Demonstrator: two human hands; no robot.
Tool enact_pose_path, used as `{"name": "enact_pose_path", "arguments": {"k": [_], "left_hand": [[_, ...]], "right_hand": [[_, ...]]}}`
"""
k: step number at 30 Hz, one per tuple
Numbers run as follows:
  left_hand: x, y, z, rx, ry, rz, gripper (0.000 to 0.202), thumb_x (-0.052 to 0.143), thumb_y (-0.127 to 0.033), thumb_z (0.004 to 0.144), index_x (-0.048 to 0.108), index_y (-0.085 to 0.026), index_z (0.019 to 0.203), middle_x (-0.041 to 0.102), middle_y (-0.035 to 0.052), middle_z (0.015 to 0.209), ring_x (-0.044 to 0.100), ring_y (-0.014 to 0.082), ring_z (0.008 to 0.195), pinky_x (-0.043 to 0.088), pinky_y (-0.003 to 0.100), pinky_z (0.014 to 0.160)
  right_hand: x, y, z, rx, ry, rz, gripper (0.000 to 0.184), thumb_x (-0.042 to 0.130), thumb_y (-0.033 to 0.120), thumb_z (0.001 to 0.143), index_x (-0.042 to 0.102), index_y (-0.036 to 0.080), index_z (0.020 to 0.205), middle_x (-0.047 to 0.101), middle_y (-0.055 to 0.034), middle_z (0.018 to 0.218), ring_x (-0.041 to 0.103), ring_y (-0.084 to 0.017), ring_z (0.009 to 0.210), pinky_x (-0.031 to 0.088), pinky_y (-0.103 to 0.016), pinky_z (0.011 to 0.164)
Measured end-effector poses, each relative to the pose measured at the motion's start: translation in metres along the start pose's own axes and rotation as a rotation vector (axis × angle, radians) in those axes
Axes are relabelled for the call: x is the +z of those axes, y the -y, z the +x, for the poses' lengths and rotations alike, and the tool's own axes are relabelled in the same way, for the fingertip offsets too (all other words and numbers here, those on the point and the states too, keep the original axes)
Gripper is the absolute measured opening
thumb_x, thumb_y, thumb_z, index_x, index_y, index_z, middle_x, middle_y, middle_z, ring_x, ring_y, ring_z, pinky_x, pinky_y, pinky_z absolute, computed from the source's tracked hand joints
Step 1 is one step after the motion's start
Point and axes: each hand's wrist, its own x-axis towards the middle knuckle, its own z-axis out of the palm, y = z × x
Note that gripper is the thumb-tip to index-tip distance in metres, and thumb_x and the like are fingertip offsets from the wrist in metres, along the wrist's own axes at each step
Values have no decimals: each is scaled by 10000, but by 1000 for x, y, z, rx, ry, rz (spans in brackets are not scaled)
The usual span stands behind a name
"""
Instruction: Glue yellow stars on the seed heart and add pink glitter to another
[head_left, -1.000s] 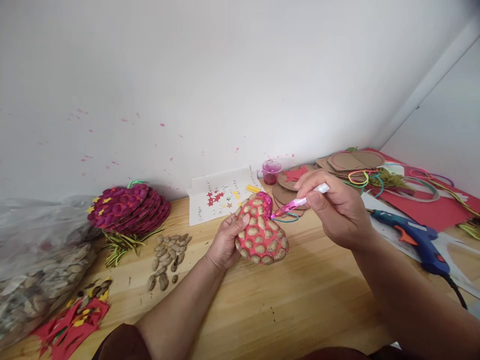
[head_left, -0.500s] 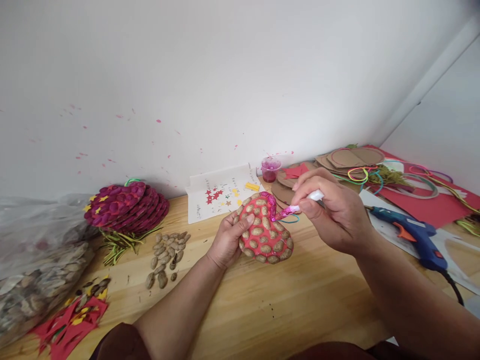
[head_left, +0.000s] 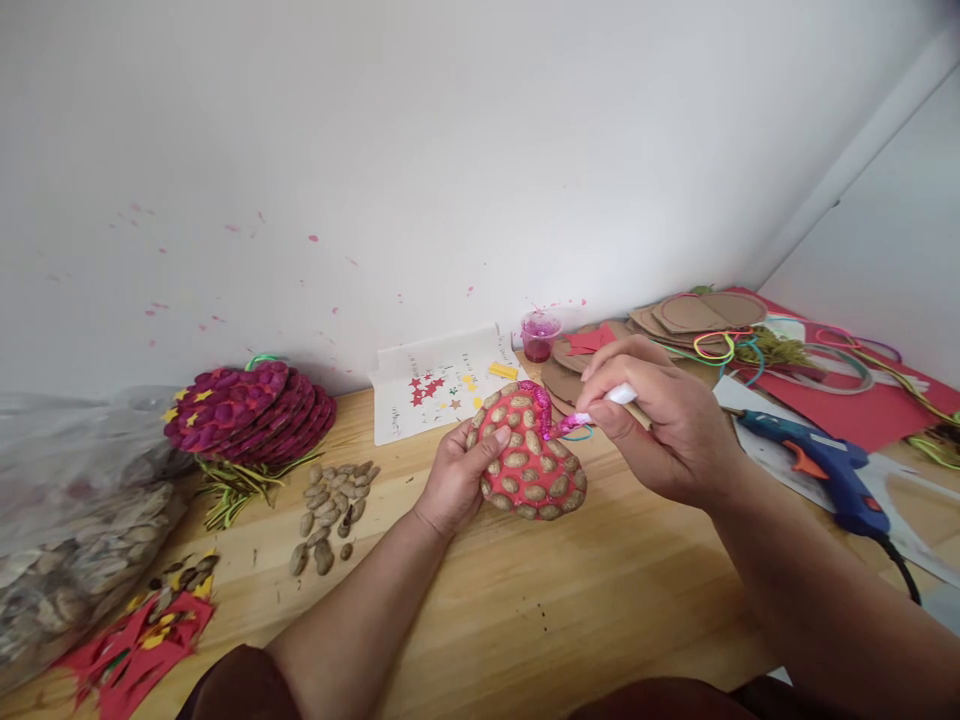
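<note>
My left hand [head_left: 456, 478] grips the left edge of a red heart-shaped piece [head_left: 529, 455] covered with tan seed shells, holding it tilted just above the wooden table [head_left: 525, 610]. My right hand [head_left: 667, 420] pinches a pink and white brush [head_left: 596, 410], whose tip touches the glittery pink patch at the heart's upper right edge. A small cup of pink glitter paint [head_left: 540, 336] stands by the wall behind the heart.
A stack of purple-painted hearts [head_left: 251, 405] and loose shells [head_left: 334, 505] lie at left, with a plastic bag of shells [head_left: 75, 520] and red cut-outs [head_left: 139, 635]. A blue glue gun [head_left: 821, 462], cardboard shapes [head_left: 697, 315], coloured loops and red sheet lie at right. A paper with star stickers [head_left: 439, 382] leans at the wall.
The heart and both hands have shifted slightly right and up in view. My right hand has slid down the brush, so less of its white handle shows.
</note>
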Motion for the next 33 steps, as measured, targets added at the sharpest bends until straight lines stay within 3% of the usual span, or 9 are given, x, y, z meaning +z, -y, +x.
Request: {"name": "enact_pose_path", "arguments": {"k": [6, 16, 23, 26, 33], "left_hand": [[1, -1, 0, 1, -1, -4, 427, 952, -343, 633, 744, -140, 945, 815, 124, 862, 783, 327, 926, 619, 433, 878], [-9, 0, 4, -17, 34, -36, 463, 937, -351, 650, 744, -136, 1011, 816, 95, 847, 788, 267, 809, 633, 372, 827], [-8, -2, 4, -18, 47, -39, 480, 937, -350, 647, 744, -126, 1026, 812, 90, 819, 780, 248, 730, 637, 353, 777], [-8, -2, 4, -25, 40, -46, 471, 945, -348, 634, 742, -127, 996, 813, 94, 823, 783, 257, 747, 639, 354, 764], [-8, -1, 2, -31, 43, -56, 431, 950, -345, 627, 737, -130, 934, 806, 101, 796, 793, 291, 817, 638, 377, 806]], "right_hand": [[-3, -4, 0, -28, -44, -17, 105, 570, 206, 962, 608, 235, 868, 664, -29, 780, 616, -233, 857, 457, -403, 819], [4, -15, -6, 150, -131, 207, 149, 530, 274, 1021, 634, 237, 922, 648, -38, 843, 609, -219, 821, 457, -382, 759], [5, -16, -6, 178, -166, 270, 154, 542, 308, 1021, 650, 243, 932, 637, -39, 833, 623, -231, 823, 461, -395, 758], [5, -15, -6, 167, -132, 272, 151, 537, 300, 1023, 648, 250, 934, 646, -41, 839, 627, -230, 822, 463, -396, 754], [6, -16, -6, 188, -191, 238, 135, 549, 310, 1017, 650, 262, 941, 643, -44, 849, 613, -231, 813, 460, -401, 760]]}}
